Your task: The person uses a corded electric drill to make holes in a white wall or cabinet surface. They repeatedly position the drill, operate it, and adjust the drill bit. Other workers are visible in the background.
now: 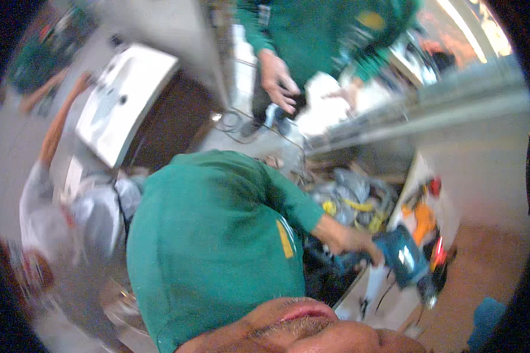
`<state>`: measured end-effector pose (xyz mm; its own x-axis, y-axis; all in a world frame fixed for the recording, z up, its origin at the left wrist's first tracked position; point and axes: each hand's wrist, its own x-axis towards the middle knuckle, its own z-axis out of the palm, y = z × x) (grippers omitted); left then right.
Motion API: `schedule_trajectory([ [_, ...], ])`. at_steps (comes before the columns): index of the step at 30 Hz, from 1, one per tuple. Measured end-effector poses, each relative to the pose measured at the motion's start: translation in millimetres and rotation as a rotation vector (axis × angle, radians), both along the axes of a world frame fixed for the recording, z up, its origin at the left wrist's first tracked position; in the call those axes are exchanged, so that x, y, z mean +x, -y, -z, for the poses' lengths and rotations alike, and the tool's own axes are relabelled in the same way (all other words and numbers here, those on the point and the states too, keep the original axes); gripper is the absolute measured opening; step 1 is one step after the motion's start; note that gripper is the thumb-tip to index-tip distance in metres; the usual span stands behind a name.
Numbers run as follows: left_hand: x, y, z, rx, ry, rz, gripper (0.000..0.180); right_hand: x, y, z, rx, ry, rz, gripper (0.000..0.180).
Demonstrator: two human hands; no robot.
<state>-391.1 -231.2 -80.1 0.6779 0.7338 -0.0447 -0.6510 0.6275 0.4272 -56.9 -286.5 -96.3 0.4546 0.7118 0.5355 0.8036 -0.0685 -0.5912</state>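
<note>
My right arm, in a green sleeve, reaches out to the right. At its end my right hand [358,242] is closed on a dark teal power tool [401,256]; motion blur hides its exact kind. Under and beside that hand stands a pale bench [388,306] with a dark cord on it. An orange object [421,222] and a small red one [434,186] lie just beyond the tool. My left hand does not show; my green-clad body fills the middle of the view.
A co-worker in green [312,41] stands ahead by white material [324,109]. To the left, a person in grey [47,217] reaches toward a white washbasin [103,135]. An open bin [353,194] holds grey and yellow items. A loose cable [229,122] lies on the floor.
</note>
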Motion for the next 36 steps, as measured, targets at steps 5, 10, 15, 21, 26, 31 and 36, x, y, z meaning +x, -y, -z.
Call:
schedule_trajectory([
  [5, -38, 1, 6, 0.327, -0.189, 0.088, 0.029, 46, 93, 22, 0.072, -0.260, 0.335, 0.049],
  [10, -45, -8, -6, 0.053, -0.197, -0.030, 0.017, 3, 74, -9, 0.004, -0.251, 0.567, 0.050],
  [15, -41, -14, -9, 0.016, -0.222, -0.009, 0.019, 10, 84, -14, 0.042, -0.038, 0.619, 0.050],
  [21, -33, -29, 18, -0.007, -0.223, 0.116, 0.018, -1, 83, -33, 0.166, -0.281, 0.643, 0.049],
  [26, -41, -34, 18, 0.044, -0.305, 0.111, 0.020, -7, 77, -32, 0.170, -0.255, 0.655, 0.048],
  [31, -38, -34, 8, 0.106, -0.327, 0.137, 0.021, 1, 82, -26, 0.184, -0.228, 0.686, 0.049],
  [36, -35, -34, 7, 0.099, -0.314, 0.155, 0.021, -7, 82, -32, 0.191, -0.244, 0.657, 0.049],
])
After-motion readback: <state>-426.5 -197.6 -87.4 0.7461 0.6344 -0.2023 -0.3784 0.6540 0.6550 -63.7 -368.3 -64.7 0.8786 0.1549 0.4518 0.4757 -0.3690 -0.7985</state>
